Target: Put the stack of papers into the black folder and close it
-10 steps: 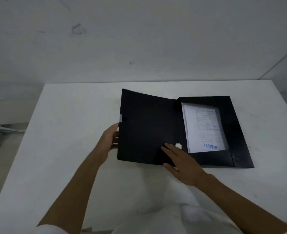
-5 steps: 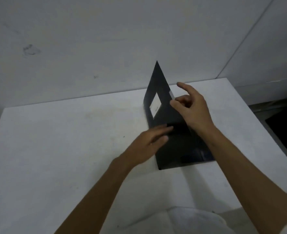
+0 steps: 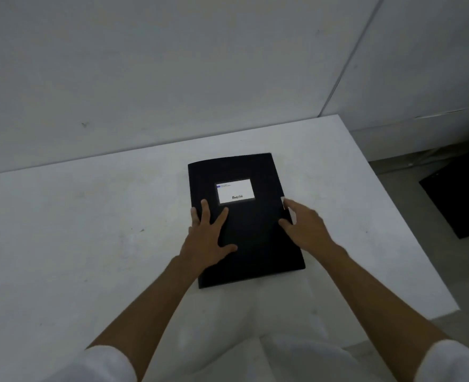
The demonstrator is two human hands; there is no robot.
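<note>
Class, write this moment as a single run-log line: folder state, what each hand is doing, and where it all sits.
black folder: closed, flat on white table | left hand: flat on cover | right hand: at right edge by the clasp tab | papers: not visible

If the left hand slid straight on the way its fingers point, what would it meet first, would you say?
The left hand lies flat on the black folder; its fingers point toward the white label, probably met first.

You see a white table (image 3: pixel 90 244) against a grey wall (image 3: pixel 172 64); beyond its right edge, a black object (image 3: pixel 459 199) sits on the floor.
</note>
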